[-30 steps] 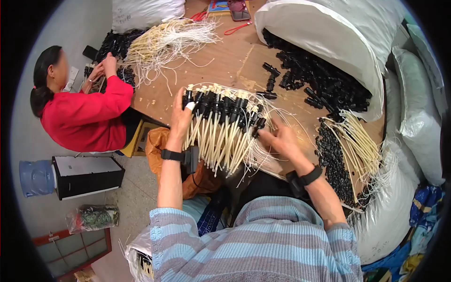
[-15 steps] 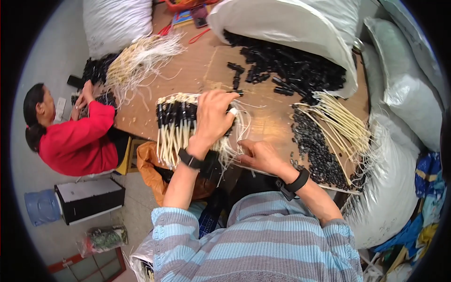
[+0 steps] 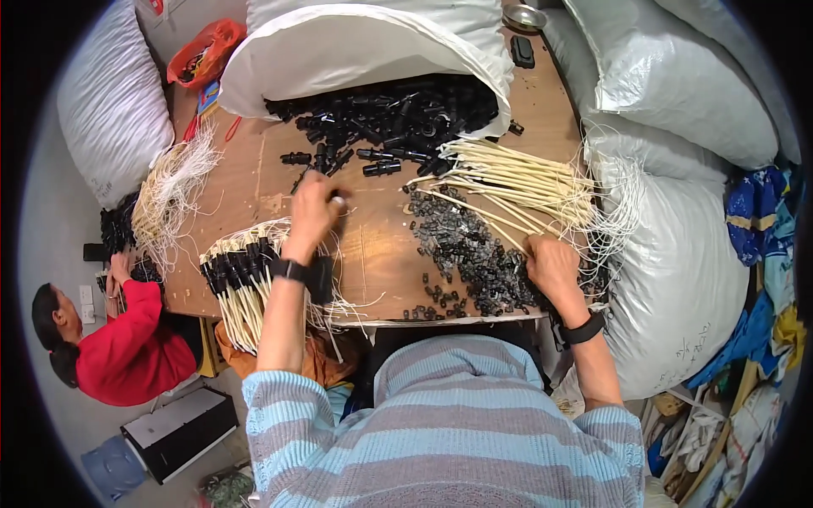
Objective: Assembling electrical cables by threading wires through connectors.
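A: Left hand [image 3: 312,212]?
B: Fingers curled, pinching a small pale piece above the desk [image 3: 381,254], just beyond the assembled tube bundle [image 3: 246,284] at its near-left edge.
A: Right hand [image 3: 552,264]?
B: Closed on cream tubes [image 3: 517,182], beside the small black fittings [image 3: 466,254]. Hands well apart.

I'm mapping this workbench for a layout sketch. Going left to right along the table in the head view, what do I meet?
Co-worker in red → bundle of cream tubes with black caps → left hand → heap of small black pieces → right hand → white sack.
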Demonstrator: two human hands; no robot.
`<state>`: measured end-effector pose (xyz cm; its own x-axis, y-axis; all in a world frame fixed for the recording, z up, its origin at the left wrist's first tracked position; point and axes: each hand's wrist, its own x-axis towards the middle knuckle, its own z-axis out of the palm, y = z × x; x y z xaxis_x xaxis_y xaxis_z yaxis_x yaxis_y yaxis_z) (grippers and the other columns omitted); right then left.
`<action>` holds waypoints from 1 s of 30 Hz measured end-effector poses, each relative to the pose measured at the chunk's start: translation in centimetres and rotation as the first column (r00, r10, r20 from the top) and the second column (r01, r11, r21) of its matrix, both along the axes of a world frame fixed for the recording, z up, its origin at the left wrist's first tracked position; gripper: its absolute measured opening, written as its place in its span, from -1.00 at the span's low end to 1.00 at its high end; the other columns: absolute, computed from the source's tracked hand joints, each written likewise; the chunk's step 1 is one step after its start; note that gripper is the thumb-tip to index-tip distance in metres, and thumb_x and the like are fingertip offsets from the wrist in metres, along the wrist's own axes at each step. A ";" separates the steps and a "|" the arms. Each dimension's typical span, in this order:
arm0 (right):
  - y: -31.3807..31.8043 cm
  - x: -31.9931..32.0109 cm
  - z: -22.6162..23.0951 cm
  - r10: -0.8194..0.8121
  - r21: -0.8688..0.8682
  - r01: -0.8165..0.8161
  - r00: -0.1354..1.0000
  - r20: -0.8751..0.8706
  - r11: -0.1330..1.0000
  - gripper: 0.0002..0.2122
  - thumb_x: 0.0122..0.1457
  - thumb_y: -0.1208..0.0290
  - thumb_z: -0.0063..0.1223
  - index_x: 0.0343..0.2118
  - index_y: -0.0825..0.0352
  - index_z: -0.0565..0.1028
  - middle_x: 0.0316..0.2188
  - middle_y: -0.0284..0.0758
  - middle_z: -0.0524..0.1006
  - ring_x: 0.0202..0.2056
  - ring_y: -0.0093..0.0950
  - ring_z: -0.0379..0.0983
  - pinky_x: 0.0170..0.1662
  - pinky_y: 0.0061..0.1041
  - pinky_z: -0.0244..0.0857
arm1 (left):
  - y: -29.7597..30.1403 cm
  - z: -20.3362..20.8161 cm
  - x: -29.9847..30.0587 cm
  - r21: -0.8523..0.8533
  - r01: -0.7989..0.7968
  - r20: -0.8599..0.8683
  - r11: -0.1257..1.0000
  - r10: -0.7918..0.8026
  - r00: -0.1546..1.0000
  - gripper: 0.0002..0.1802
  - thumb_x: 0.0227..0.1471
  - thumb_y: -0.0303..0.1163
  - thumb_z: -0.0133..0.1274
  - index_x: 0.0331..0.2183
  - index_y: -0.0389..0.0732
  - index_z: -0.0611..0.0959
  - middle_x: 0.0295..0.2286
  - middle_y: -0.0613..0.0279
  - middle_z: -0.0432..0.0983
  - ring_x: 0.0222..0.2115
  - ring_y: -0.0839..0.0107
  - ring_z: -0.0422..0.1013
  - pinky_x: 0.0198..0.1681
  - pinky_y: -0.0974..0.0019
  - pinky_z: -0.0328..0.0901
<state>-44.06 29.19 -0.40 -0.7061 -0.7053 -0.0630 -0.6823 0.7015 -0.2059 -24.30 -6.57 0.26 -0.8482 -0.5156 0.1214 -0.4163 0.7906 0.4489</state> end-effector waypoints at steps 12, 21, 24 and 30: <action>-0.7 -1.9 3.1 -0.003 -0.236 -0.014 0.997 -0.072 0.972 -0.91 -0.12 0.53 0.03 -0.49 0.33 0.43 -0.55 -0.16 0.47 -0.48 -0.15 0.45 -0.43 -0.21 0.24 | 14.7 -2.1 -4.3 0.193 0.279 -0.225 0.941 -0.234 0.946 -0.51 -0.29 -0.63 0.22 -0.17 -0.22 0.59 -0.25 0.12 0.44 -0.16 0.10 0.36 -0.04 0.18 0.29; -2.8 1.0 2.1 0.438 -0.561 -0.329 0.896 0.069 0.760 -0.85 0.02 0.54 0.13 -0.31 0.24 0.52 -0.53 -0.25 0.49 -0.50 -0.27 0.44 -0.44 -0.34 0.22 | 13.4 -1.9 -2.4 0.412 0.158 -0.309 0.897 -0.025 0.951 -0.62 -0.17 -0.62 0.12 -0.20 -0.23 0.56 -0.29 0.09 0.46 -0.24 0.09 0.40 -0.16 0.22 0.30; -2.6 1.6 0.8 0.447 -0.589 -0.292 0.885 0.132 0.753 -0.81 0.06 0.49 0.11 -0.22 0.18 0.52 -0.55 -0.27 0.46 -0.52 -0.23 0.43 -0.47 -0.29 0.26 | 14.4 -0.5 -2.4 0.572 0.125 -0.256 0.811 0.032 0.966 -0.65 -0.14 -0.62 0.06 -0.20 -0.24 0.56 -0.36 0.19 0.43 -0.31 0.28 0.39 -0.21 0.36 0.28; -3.5 3.2 1.2 0.550 -0.464 -0.439 0.824 0.132 0.769 -0.78 0.05 0.45 0.11 -0.20 0.14 0.54 -0.60 -0.30 0.42 -0.54 -0.24 0.43 -0.48 -0.31 0.29 | 15.9 0.0 -3.0 0.245 0.396 -0.271 0.885 -0.330 0.904 -0.52 -0.30 -0.73 0.01 -0.21 -0.20 0.59 -0.29 0.13 0.53 -0.19 0.16 0.39 -0.11 0.24 0.28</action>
<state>-40.90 25.74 0.76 -0.2498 -0.9516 0.1790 -0.7972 0.0971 -0.5959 -27.25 9.31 0.28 -0.9520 -0.2165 0.2165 0.0080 0.6893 0.7245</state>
